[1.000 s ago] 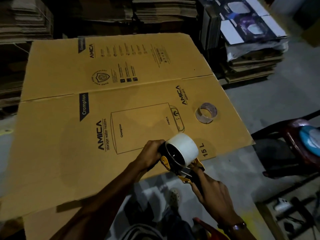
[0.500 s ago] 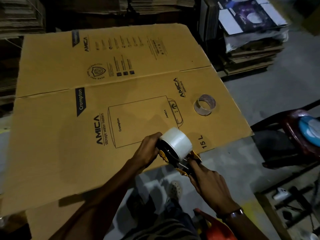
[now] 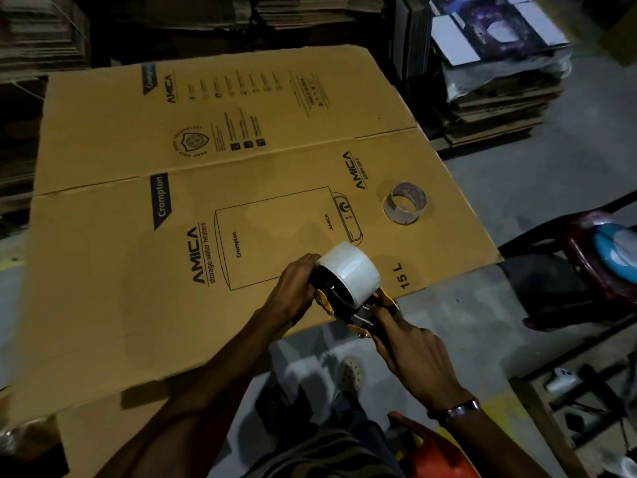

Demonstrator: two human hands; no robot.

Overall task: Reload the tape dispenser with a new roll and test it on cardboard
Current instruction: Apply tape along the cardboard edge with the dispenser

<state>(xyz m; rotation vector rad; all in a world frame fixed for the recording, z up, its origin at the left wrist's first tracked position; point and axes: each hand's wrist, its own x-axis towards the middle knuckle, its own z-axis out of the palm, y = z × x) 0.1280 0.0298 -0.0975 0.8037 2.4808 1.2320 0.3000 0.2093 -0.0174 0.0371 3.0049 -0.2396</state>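
Note:
A full white tape roll (image 3: 351, 269) sits on the black-and-yellow tape dispenser (image 3: 348, 307), held over the near edge of a large flattened cardboard box (image 3: 144, 277). My left hand (image 3: 293, 293) grips the roll's left side and the dispenser's frame. My right hand (image 3: 412, 353) is closed around the dispenser's handle below and to the right. An almost used-up tape roll (image 3: 406, 203), mostly bare core, lies on the cardboard farther right.
Stacks of flattened cartons (image 3: 496, 98) stand at the back right and along the back wall. A dark red plastic stool (image 3: 586, 257) with a blue thing on it is at the right. Grey floor shows beneath, with my foot (image 3: 351, 374) on it.
The dispenser and both hands stay in nearly the same place over the cardboard's near edge; the roll sits slightly squarer on the dispenser. The view has shifted a little.

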